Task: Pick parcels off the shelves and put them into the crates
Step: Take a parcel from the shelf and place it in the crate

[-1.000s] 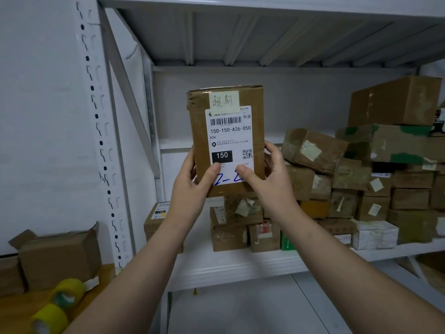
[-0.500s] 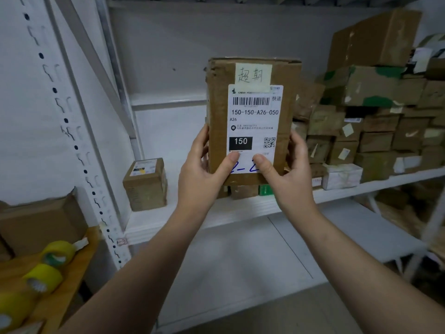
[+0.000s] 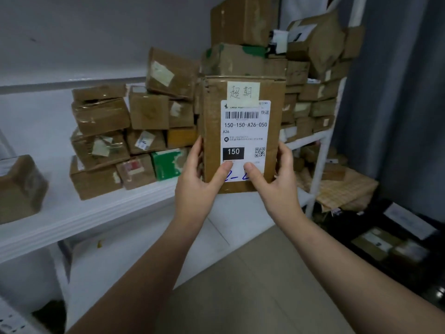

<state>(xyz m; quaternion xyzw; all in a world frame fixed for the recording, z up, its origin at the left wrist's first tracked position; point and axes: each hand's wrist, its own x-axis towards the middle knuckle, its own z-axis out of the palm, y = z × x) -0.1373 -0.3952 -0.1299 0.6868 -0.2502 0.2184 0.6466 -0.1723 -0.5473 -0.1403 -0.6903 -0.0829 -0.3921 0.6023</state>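
Head view is showing a person holding a brown cardboard parcel (image 3: 240, 136) upright in the air in front of a white shelf (image 3: 96, 213), with both bare forearms reaching forward. The left hand (image 3: 195, 189) is gripping the parcel's lower left edge, its thumb pressing on the bottom of the white shipping label (image 3: 244, 131) while its fingers (image 3: 196, 150) are wrapping round the side. The right hand (image 3: 280, 189) is gripping the lower right edge in the same way, its thumb lying on the label just beside the left thumb and its fingers (image 3: 285, 153) curling round the right side. The label is showing 150-150-A26-050 and a black block marked 150, and the two thumbs are partly covering some blue handwriting at its foot. A pale handwritten note (image 3: 243, 92) is sitting just above the label, overlapping its top edge. Behind the parcel, a pile of brown boxes (image 3: 106, 131) is resting on the shelf, with a green and white box (image 3: 167, 162) lying in its bottom row, and a lone brown box (image 3: 20, 189) is standing apart at the far left. At the lower right, near a grey curtain (image 3: 397, 92), a dark crate (image 3: 337, 227) is sitting on the floor (image 3: 252, 285) holding a few blurred parcels.
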